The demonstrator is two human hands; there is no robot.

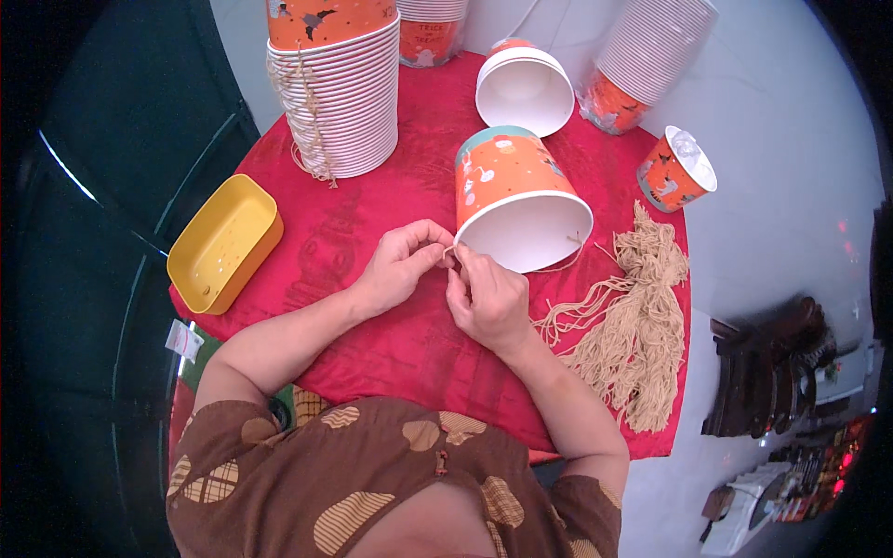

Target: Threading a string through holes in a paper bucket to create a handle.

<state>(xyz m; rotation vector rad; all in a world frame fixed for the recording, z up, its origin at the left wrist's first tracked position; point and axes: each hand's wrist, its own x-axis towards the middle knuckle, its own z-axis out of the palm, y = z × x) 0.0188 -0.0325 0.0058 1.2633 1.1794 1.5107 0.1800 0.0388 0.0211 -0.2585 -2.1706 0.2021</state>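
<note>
inside the tabletop's (400, 363) near edge, our left hand (400, 270) and right hand (491, 302) pinch soft-looking twine (449, 250) by a light-looking bucket's (516, 172) graspable rim (526, 194)

A red cloth (344, 228) spreads out here, and near its left edge sits a yellow tray (223, 223) with small bits scattered over its bottom. Just past that edge I spot a small whitish packet (184, 341), and dark green panels (88, 251) rise alongside. Over on the right, some dark furniture (767, 372) stands well apart, with red lights (846, 460) glowing near it.
</note>
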